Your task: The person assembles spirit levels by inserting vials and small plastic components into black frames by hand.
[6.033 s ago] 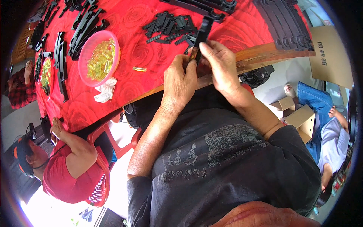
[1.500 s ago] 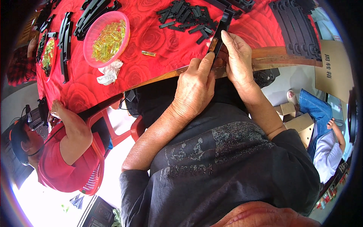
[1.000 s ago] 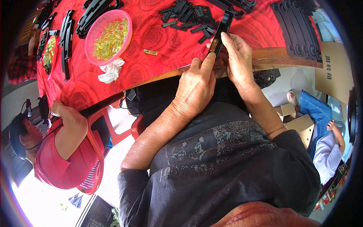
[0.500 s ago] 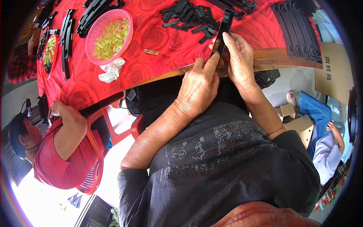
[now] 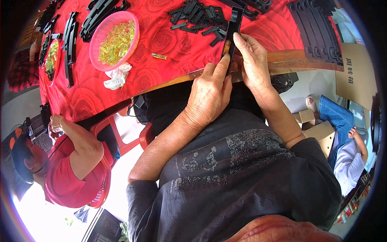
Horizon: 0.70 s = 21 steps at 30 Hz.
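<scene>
Over the table's near edge, I hold a long black plastic part (image 5: 234, 25) at a slant between both hands. A small amber, see-through piece (image 5: 227, 46) sits in its channel. My left hand (image 5: 207, 92) is closed round the lower end, with its index finger stretched along the channel just below the amber piece. My right hand (image 5: 254, 60) grips the part from the right side, thumb along its edge; its other fingers are partly hidden behind. A single yellow tube-like piece (image 5: 159, 56) lies on the red tablecloth (image 5: 157, 38) to the left.
A pink basket (image 5: 92, 50) of yellow tubes stands left, beside crumpled white tissue (image 5: 117, 76). Small black pieces (image 5: 197, 16) lie heaped beyond my hands. Long black parts (image 5: 316, 34) are lined up at right. A person in red (image 5: 78, 173) sits at left, another person (image 5: 348, 161) at right.
Both my hands and the black part have shifted slightly left, and the part stands a little more upright. The person in red has moved their arm and head.
</scene>
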{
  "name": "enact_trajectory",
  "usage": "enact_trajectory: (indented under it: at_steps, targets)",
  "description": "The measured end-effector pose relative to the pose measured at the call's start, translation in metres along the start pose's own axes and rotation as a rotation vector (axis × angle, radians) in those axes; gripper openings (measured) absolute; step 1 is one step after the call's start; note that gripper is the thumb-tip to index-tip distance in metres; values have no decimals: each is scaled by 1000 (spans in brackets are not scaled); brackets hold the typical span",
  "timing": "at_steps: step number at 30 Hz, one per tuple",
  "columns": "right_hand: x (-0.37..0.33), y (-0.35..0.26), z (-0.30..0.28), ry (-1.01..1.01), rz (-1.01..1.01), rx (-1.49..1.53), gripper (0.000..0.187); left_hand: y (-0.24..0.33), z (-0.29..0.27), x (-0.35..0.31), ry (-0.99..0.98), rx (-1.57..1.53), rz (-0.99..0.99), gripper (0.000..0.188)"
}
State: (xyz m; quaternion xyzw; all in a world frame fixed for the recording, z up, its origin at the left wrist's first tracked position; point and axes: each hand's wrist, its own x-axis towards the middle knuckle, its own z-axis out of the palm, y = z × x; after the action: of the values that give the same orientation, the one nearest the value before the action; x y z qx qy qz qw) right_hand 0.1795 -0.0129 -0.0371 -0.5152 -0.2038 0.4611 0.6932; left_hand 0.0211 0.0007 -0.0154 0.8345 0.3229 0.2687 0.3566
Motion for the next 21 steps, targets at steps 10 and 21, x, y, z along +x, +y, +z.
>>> enact_trajectory:
  at_steps: [10,21]
  targets:
    - [0,3,0,-13,-15,-1,30,2,0,5,-71,9,-51,60]
    - [-2,0,-1,-14,20,-58,30,-7,7,17,-122,49,15,76]
